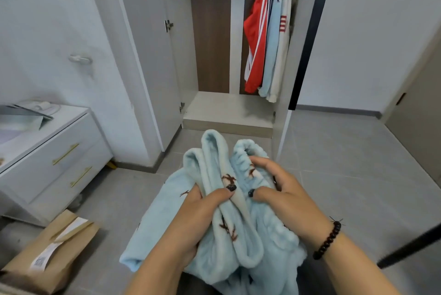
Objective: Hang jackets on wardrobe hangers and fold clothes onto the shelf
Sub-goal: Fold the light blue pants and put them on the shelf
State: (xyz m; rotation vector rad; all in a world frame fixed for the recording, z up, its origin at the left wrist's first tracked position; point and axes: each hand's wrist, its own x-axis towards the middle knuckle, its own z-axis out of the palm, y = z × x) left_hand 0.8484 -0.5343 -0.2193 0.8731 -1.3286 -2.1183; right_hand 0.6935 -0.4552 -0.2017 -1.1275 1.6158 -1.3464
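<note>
1. Fleece (214,235), pale blue with small dark motifs, sits bunched in the near middle, above grey floor tiles (346,163).
2. Left hand (198,216) grips a fold, thumb clamped over it.
3. Right hand (279,189) pinches the elastic edge, fingers curled in.
4. Far ahead, the wardrobe (226,108) stands open; jackets (267,44) hang at its right.
5. Drawers (59,158) stand left; a paper bag (47,254) lies near left.

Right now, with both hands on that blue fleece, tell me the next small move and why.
Probably pull the two hands apart to spread the blue fleece flat. The left hand and right hand grip it bunched in folds, too crumpled to fold neatly for the wardrobe shelf.
</note>
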